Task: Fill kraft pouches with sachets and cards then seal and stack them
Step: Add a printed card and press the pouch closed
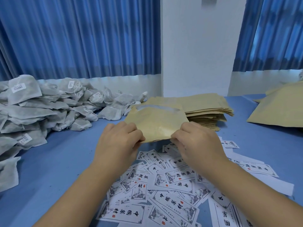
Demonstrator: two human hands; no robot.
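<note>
One left hand [119,141], one right hand [196,143], one held pouch [155,123], two pouch piles [208,110] [278,105], countless sachets [41,108] and cards [164,185].

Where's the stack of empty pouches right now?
Head view, centre-right on the blue table: the stack sits just behind the held pouch, right of the sachet pile.

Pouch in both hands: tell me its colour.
The pouch is tan kraft brown; head view shows it best.

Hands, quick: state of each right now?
Left hand: closed, pinching the kraft pouch at its near edge.
Right hand: closed, pinching the same pouch.
</note>
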